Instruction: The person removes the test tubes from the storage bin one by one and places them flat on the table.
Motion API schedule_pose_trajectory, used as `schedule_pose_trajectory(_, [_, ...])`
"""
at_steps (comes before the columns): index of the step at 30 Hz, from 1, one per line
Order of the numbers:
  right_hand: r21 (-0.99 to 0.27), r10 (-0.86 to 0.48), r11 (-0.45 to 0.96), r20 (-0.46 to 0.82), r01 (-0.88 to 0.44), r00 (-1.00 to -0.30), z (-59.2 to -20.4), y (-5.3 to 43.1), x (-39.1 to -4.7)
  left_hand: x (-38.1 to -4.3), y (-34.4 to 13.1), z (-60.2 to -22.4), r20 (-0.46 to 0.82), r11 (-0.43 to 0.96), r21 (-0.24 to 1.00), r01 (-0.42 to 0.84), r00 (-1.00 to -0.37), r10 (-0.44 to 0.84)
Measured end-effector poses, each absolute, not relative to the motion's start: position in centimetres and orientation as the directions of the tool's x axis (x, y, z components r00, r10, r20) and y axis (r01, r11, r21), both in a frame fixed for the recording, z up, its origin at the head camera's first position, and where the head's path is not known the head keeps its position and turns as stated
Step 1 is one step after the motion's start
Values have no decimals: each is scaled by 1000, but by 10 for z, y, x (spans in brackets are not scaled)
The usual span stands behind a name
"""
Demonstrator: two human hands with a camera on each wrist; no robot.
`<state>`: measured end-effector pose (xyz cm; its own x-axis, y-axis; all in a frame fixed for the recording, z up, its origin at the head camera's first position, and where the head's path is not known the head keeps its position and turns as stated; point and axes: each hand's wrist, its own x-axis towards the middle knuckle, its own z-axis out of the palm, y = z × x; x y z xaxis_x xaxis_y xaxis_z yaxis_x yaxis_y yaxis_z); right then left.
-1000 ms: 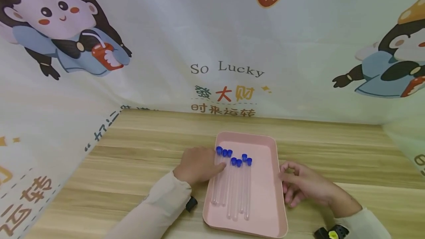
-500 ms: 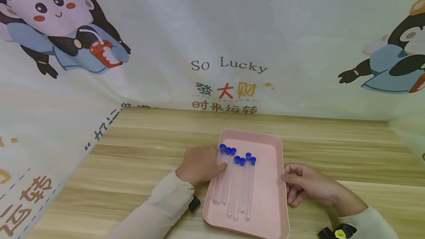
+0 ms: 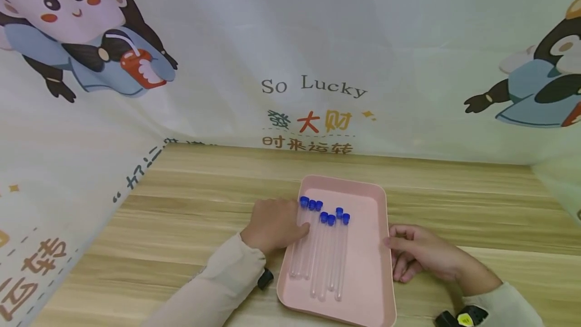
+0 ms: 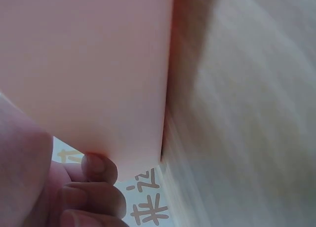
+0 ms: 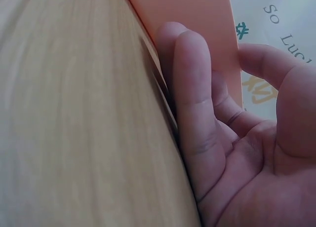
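Your left hand [image 3: 276, 225] and right hand [image 3: 424, 254] pinch opposite long sides of the shallow pink rectangular tray [image 3: 367, 266], long axis toward the wood-grain tabletop's [image 3: 204, 185] far edge, blue-capped clear tubes [image 3: 327, 256] nearer your left.

The left hand [image 4: 64, 195] grips a pink tray [image 4: 98, 74] beside the wood-grain tabletop [image 4: 242, 113].

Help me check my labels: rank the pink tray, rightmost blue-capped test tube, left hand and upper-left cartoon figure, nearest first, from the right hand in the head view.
1. Pink tray: its right rim touches the right hand.
2. Rightmost blue-capped test tube: inside the tray.
3. Left hand: at the tray's left rim.
4. Cartoon figure: far upper left.
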<state>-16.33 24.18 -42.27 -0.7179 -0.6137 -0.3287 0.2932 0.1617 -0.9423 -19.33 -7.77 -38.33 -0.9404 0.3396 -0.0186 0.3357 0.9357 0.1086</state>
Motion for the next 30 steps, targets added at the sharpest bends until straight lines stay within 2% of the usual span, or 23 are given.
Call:
schedule_pose_trajectory(17, [-938, -603, 169, -341, 303, -721, -423, 242, -164, -191, -77, -384, -9, 933, 99, 346, -937, 348])
schedule_pose_trajectory(30, [-935, -589, 177, -350, 306, -728, -423, 241, -163, -185, -75, -383, 84, 940, -12, 340, -937, 340])
